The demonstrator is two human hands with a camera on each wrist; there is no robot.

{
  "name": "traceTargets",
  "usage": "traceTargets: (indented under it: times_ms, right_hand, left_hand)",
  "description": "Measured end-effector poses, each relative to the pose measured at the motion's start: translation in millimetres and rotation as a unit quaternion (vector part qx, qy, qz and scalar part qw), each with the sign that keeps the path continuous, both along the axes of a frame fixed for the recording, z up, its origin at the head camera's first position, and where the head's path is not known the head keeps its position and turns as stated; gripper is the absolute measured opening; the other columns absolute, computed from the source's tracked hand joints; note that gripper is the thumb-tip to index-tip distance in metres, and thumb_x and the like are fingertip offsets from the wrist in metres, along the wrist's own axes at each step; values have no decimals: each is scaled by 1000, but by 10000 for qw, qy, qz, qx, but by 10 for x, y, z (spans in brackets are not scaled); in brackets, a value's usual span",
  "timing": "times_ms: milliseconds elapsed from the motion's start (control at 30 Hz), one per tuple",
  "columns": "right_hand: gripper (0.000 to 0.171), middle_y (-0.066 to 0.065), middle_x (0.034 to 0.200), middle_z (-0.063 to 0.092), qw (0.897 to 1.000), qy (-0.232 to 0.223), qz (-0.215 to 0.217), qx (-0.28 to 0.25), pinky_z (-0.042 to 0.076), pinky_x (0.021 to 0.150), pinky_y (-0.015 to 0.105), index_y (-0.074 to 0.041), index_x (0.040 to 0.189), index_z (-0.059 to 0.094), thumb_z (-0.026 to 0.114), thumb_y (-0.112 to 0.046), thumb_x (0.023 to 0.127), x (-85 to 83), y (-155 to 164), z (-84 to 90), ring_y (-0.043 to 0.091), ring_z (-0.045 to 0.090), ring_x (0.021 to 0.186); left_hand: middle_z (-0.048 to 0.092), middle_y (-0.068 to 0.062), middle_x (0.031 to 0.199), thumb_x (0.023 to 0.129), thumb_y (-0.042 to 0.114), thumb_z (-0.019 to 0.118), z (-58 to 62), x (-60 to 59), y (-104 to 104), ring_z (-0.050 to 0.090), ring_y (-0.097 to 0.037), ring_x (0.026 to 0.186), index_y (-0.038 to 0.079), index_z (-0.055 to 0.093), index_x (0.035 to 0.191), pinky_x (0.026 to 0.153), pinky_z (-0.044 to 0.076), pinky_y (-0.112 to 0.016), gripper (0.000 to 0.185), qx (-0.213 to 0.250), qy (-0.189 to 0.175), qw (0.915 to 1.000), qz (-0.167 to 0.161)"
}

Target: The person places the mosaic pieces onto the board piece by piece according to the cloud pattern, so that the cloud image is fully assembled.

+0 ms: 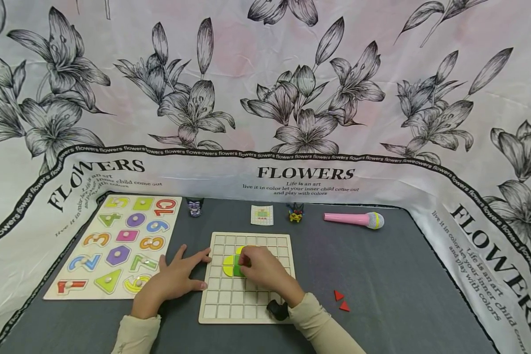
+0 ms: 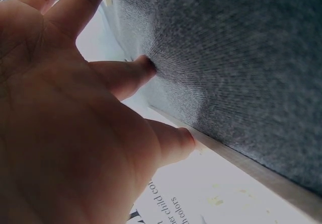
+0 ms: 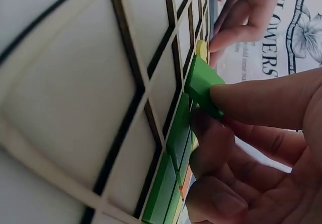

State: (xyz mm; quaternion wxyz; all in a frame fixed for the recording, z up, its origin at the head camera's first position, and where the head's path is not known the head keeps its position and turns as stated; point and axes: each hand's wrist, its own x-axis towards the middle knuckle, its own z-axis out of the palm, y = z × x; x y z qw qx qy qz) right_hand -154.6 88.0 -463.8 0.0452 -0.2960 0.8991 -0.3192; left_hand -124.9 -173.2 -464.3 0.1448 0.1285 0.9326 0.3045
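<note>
The right hand [image 1: 261,265] pinches a small green block [image 3: 204,85] between thumb and forefinger and holds it tilted over the wooden grid board [image 1: 230,309], one edge low at a cell and the rest lifted clear; the block sits just beside the yellow pieces [image 1: 228,264] and the green pieces [image 3: 173,158] already seated near the middle of the board. The left hand [image 1: 177,278] lies flat with fingers spread, its fingertips touching the board's left edge on the grey worktop [image 1: 402,295]. The likeliest slip, as I judge it, is a jam: pressed down while still tilted, the block could catch on a grid rib and sit crooked or pop out of the pinch. Pushing sideways to free it could nudge the neighbouring pieces out of their cells. The left hand only touches the edge lightly, so a firm push might slide the whole board toward the number puzzle [image 1: 115,246]. The two red triangles [image 1: 341,301] lie well apart to the right and look safe from the sleeve.
</note>
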Motion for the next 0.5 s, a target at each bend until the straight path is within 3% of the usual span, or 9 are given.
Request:
traceTargets:
  times_ms: [233,500]
  right_hand:
    - [14,-3,85,60,9983,435,236,317,50,72,28,-10,86,73,77,2,92,2,-30,-34,11,53,79]
    - [9,-3,89,64,9994,-83,241,-232,52,72,31,-7,91,73,73,1,96,35,163,67,12,57,81]
  left_hand:
    - [62,-8,151,87,25,90,21,6,2,12,-59,156,13,51,160,109,-4,-89,83,-6,7,10000,-11]
    - [60,-10,153,87,25,90,16,5,11,11,-59,157,14,51,160,109,-5,-88,83,-47,-31,10000,-1]
